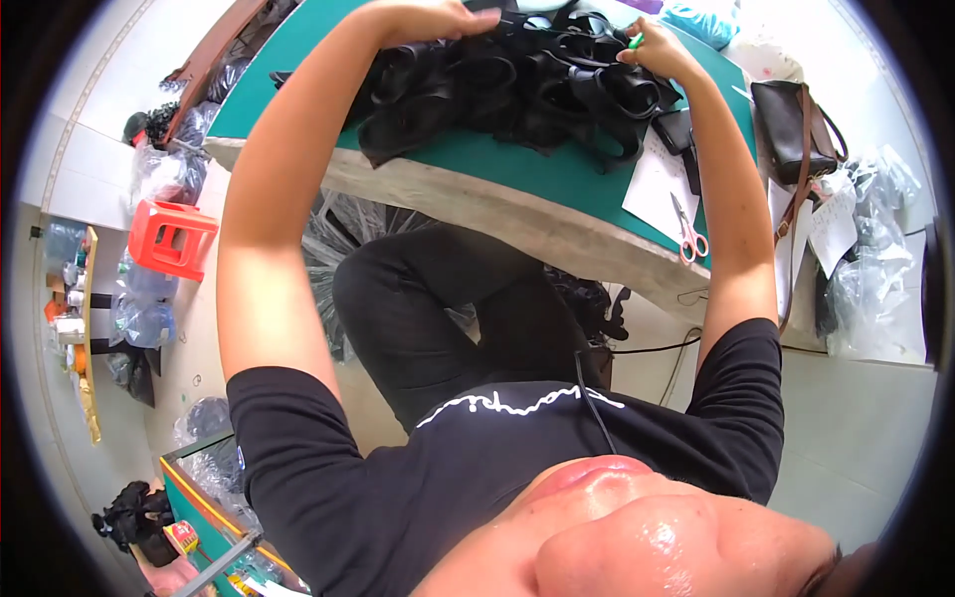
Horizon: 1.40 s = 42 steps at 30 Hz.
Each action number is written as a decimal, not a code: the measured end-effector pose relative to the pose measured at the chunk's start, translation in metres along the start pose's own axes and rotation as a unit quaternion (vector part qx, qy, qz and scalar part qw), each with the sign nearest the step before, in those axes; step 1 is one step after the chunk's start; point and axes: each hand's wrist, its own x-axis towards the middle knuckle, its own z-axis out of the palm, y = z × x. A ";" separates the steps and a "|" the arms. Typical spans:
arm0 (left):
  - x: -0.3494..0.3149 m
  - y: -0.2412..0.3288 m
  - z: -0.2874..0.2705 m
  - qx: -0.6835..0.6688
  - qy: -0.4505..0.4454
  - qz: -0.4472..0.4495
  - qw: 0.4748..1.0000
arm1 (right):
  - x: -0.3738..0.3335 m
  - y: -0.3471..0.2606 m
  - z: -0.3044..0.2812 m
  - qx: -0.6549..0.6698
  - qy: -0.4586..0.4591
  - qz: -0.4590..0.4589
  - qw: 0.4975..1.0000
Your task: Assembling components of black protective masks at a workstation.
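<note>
A heap of black, glossy-looking pieces with loops and straps (507, 85) lies on the green tabletop (398, 149). My left hand (438, 20) is at the heap's far left side, its fingers closed on the edge of a black strap-like piece by the frame's top. Over the far right of the heap, my right hand (659, 50) is closed around a small bright green object (636, 42). Most of that object is hidden by the fingers, so its kind does not show.
Pink-handled scissors (688, 234) lie by a white sheet (652, 189) at the table's right. A dark handbag (793, 124) with a brown strap is farther right. A red plastic stool (171, 239) stands left; plastic-wrapped bundles (348, 234) sit under the table.
</note>
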 end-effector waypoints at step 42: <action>-0.068 -0.017 0.302 -0.735 0.199 0.261 0.593 | -0.197 -0.230 0.068 0.614 0.201 -0.012 0.763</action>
